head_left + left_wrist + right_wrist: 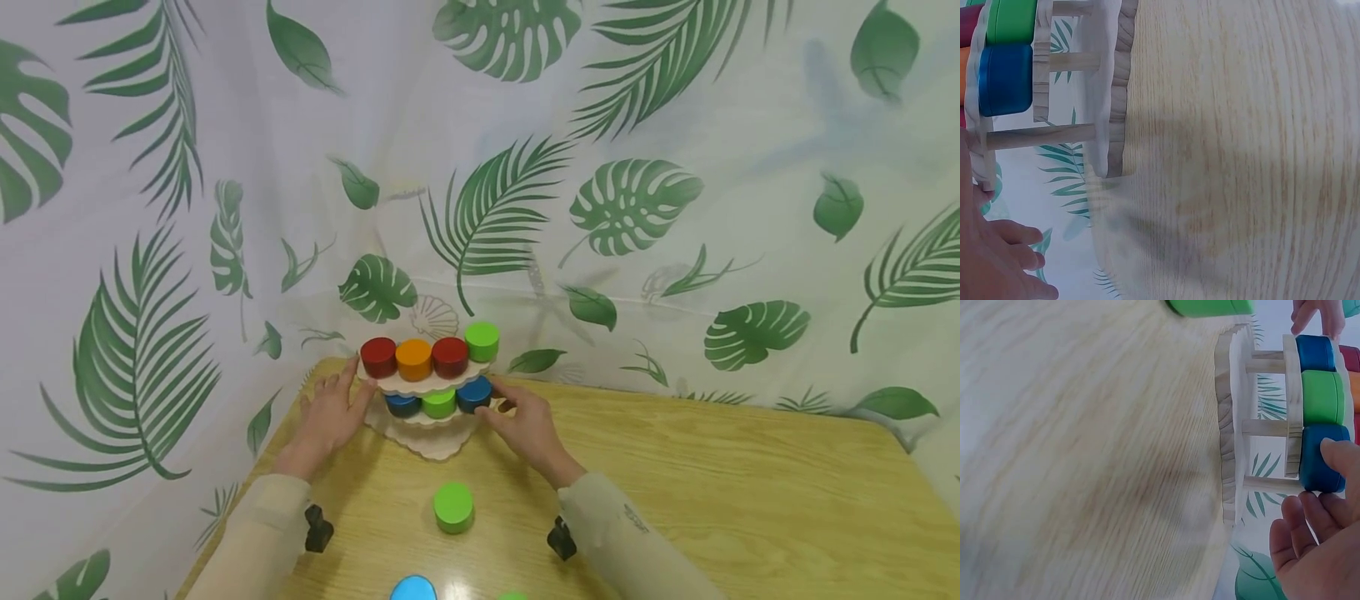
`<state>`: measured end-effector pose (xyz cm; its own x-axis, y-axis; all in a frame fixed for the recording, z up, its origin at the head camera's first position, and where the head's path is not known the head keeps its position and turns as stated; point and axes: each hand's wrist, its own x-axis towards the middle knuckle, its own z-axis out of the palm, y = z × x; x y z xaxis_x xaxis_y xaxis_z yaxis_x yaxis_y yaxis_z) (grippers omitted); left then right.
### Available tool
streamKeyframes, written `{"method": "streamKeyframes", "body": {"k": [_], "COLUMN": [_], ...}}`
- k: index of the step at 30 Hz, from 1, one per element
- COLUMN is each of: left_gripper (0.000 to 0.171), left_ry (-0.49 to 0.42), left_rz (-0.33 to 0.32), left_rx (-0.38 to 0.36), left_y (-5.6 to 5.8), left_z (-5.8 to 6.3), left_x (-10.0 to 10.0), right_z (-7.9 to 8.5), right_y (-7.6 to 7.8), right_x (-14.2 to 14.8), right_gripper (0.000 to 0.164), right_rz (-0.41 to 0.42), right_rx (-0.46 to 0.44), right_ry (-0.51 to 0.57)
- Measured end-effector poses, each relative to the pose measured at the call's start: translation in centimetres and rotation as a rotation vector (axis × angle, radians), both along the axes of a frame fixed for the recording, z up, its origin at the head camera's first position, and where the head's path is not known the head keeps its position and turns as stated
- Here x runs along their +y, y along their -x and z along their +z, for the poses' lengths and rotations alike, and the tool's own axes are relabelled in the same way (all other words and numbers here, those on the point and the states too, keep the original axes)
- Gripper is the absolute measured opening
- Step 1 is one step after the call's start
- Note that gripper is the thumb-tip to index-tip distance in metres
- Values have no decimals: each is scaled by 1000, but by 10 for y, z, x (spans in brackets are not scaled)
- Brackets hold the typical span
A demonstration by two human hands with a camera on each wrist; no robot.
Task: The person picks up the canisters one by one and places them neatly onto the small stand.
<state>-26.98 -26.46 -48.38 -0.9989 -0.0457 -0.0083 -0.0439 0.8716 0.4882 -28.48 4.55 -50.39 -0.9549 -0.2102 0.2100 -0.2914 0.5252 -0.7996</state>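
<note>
A tiered wooden stand (pixel 433 446) with scalloped shelves stands at the table's back left corner. Its top shelf bears two red round blocks (pixel 450 357), an orange block (pixel 414 359) and a green block (pixel 482 340). On the shelf below sit a green block (pixel 1322 398) between two blue ones. My right hand (pixel 528 423) pinches the right-hand blue block (pixel 1317 462), thumb on its front and fingers at its outer end. With thumb and forefinger about the top shelf's left end, my left hand (pixel 330 414) holds the stand; its other fingers (pixel 1019 232) hang loose.
Nearer on the wooden table (pixel 675 500) lies another green block (pixel 453 507). A light blue block (pixel 414 588) and the top of a further green one (pixel 513 596) show at the lower edge. Leaf-patterned cloth (pixel 525 167) hangs behind the table and along its left.
</note>
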Motion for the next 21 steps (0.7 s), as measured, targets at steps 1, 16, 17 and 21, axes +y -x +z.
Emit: {"method": "streamKeyframes", "body": {"k": [1,16,17,21], "left_gripper": [76,78,78,78], "left_ry": [-3,-23,-23,-25], "left_rz": [1,6,5,6], "left_rx": [-2,-1,0,-8], "left_y": [0,0,0,0], "left_z": [0,-2,-2,-2], "left_x": [0,0,0,0], "right_z": [0,-2,-2,-3], "right_y": [1,13,14,14], "right_x": [-1,-11,-11,-11], "right_gripper": [51,44,43,41], "right_rz": [-1,-19,-19,-25], "right_rx": [5,21,29,32], "right_ry": [-7,-30,-31,-20]}}
